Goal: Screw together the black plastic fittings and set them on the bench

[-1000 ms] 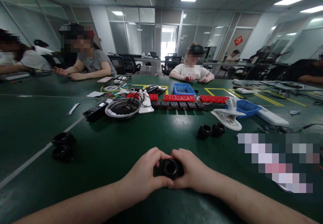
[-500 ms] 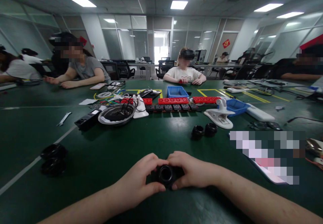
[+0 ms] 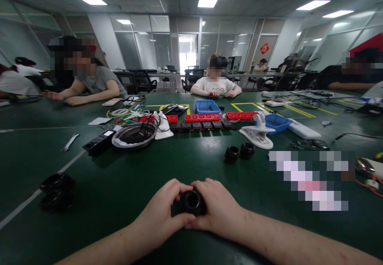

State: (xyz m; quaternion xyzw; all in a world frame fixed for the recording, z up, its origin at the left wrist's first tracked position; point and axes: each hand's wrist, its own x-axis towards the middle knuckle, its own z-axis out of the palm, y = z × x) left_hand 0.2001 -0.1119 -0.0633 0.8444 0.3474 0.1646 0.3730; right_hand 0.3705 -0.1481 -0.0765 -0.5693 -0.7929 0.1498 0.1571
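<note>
A black hollow round fitting (image 3: 192,202), its open end facing up toward me, is between my hands low in the middle of the view. My left hand (image 3: 163,207) curls round its left side, with thumb and index finger near its front and back. From the right, my right hand (image 3: 220,207) wraps the same fitting, and the tips of both hands meet around it. Farther off to the right, two similar black fittings (image 3: 232,154) stand side by side. More black ring-shaped parts (image 3: 56,191) lie at the left, one close behind the other.
Across the green table (image 3: 143,169) lie a metal bowl (image 3: 134,135), a black box (image 3: 100,142), a wrench (image 3: 71,142), red socket strips (image 3: 202,117), a white clamp stand (image 3: 257,133) and blue trays (image 3: 207,106). A blurred-out phone-like object (image 3: 308,181) is at right. Co-workers (image 3: 214,83) sit around.
My right hand has closed in further around the fitting, its thumb now meeting my left thumb. The whole view has shifted slightly, so things appear a little more to the left.
</note>
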